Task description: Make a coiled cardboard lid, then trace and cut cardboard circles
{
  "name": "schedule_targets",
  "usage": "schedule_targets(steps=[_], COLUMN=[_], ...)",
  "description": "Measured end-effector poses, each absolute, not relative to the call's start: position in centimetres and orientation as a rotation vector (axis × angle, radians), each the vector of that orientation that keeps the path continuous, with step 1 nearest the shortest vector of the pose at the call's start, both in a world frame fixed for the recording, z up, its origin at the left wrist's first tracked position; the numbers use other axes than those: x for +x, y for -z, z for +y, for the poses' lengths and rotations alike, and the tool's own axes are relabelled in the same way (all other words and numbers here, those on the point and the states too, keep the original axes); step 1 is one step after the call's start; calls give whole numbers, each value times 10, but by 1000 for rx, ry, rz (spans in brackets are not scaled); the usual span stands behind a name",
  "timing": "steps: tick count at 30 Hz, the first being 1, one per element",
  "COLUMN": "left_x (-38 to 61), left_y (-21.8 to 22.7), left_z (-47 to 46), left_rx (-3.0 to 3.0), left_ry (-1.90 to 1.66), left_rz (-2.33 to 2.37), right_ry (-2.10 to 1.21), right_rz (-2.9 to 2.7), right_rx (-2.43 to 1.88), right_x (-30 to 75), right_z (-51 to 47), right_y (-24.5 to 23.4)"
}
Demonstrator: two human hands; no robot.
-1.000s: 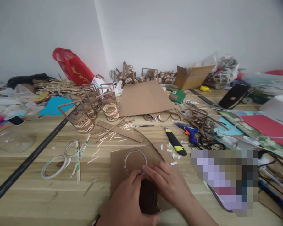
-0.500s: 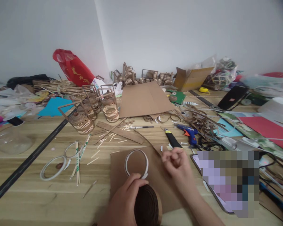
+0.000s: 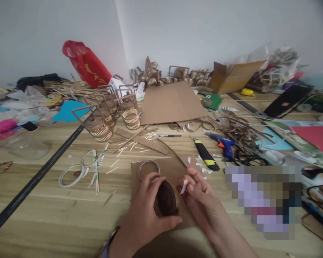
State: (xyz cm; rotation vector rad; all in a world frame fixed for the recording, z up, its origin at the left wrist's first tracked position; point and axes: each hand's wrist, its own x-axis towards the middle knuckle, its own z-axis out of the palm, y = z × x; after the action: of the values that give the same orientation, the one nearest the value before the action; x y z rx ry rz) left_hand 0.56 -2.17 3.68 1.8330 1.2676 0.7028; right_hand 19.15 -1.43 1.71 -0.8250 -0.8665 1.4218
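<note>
My left hand [image 3: 148, 206] is closed round a dark brown coiled disc [image 3: 166, 198], wound like a roll of cardboard strip, with thumb and fingers on its rim. Beside it, my right hand [image 3: 201, 199] pinches a small white piece of tape [image 3: 183, 187] between thumb and fingertip. A long thin brown strip [image 3: 174, 154] runs across the table to the fingers of that hand; whether they grip it I cannot tell. Under both hands lies a cardboard sheet [image 3: 137, 186]. Just beyond my left fingers, a ring of white tape [image 3: 149, 162] rests on this sheet, partly covered by them.
Right of the hands are a utility knife [image 3: 206, 154], a blue glue gun [image 3: 223, 142] and a phone with a blurred screen [image 3: 266, 204]. To the left are tape rolls [image 3: 71, 175] and wrapped chopsticks [image 3: 96, 172]. Small lidded baskets [image 3: 98, 129] stand behind, near a large cardboard sheet [image 3: 172, 102].
My right hand has come closer to the coil, and the white tape piece now shows in its fingers. The left hand has raised and turned the coil. The view has shifted slightly.
</note>
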Motion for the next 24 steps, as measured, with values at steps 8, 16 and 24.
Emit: schedule_targets(steps=[8,16,24], left_x=[10,12,12], left_y=[-34,-40,-34], left_z=[-22,-22,-24], left_rx=[1748,1735,1693], left_ry=[-774,-773,-836], left_rz=[1218,1212,1168], right_ry=[-1543,-1462,-1541], right_rz=[-846,-883,-629], right_rx=[-791,-854,-793], right_x=[190,185,179], right_z=[-33,-37,-41], right_y=[-6,-5,-21])
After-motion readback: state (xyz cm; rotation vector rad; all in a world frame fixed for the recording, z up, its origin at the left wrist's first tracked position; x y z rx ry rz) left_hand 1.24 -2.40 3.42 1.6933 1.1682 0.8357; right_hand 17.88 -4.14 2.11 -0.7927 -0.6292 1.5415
